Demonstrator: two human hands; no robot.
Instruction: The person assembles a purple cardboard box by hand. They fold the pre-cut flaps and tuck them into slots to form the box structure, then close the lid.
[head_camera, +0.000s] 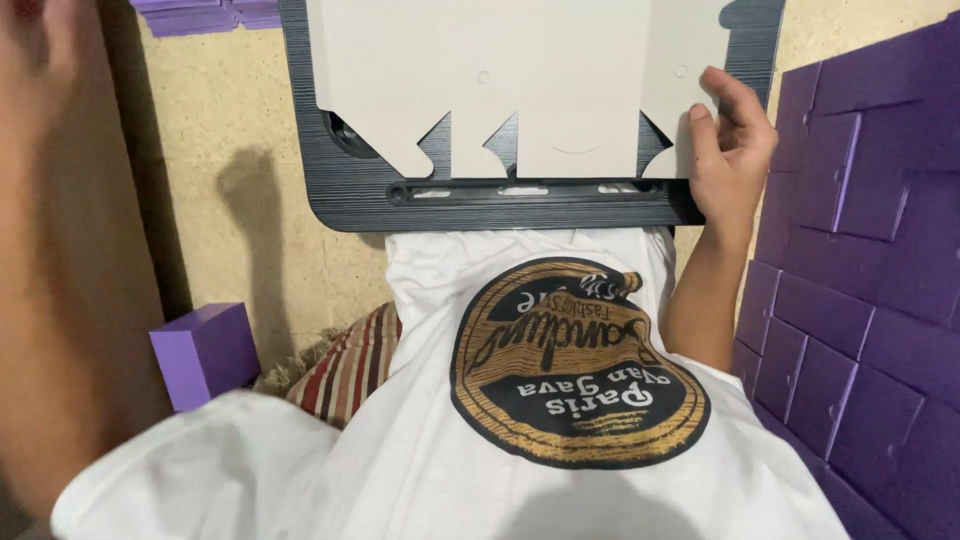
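One flat grey cardboard blank (500, 70) on dark board (340, 190), at its right edge under right hand (735, 150); fingers (735, 95) extended, pressing flat on blank. Notched lower edge, unfolded. Left hand (40, 60) blurred at left; finger state indeterminate.

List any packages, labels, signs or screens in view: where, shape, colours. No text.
Flat box blank: top centre on dark board, pale grey die-cut card, notched flaps; right hand on its right edge.
Purple boxes: stacked at right, plain.
Purple box: lower left, plain.
Shirt print: centre, oval, black and gold.
No screens or signs.
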